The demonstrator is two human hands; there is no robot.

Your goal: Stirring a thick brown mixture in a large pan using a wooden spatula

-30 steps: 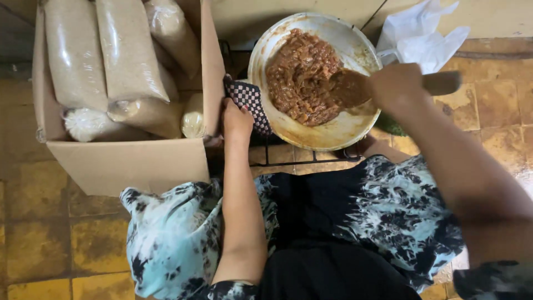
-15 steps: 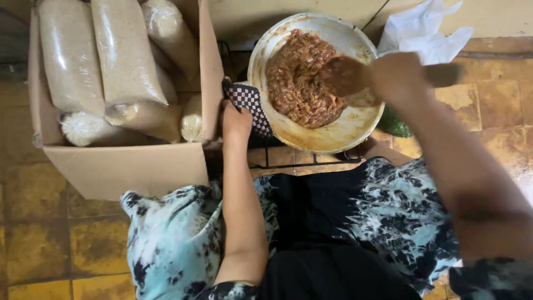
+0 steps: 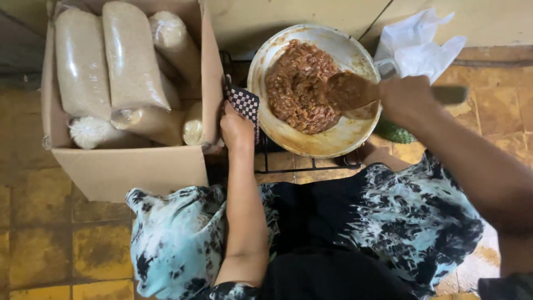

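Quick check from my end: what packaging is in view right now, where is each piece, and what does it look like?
Cardboard box: on the tiled floor left of the pan, open-topped, plain brown.
Clear bags of pale grain: long sealed tubes packed side by side inside the box, beige contents.
White plastic bag: crumpled, at the upper right behind the right hand.
No labels, signs or screens are visible.

A cardboard box (image 3: pixel 127 161) of bags (image 3: pixel 130 55) sits left of the pan (image 3: pixel 333 141).
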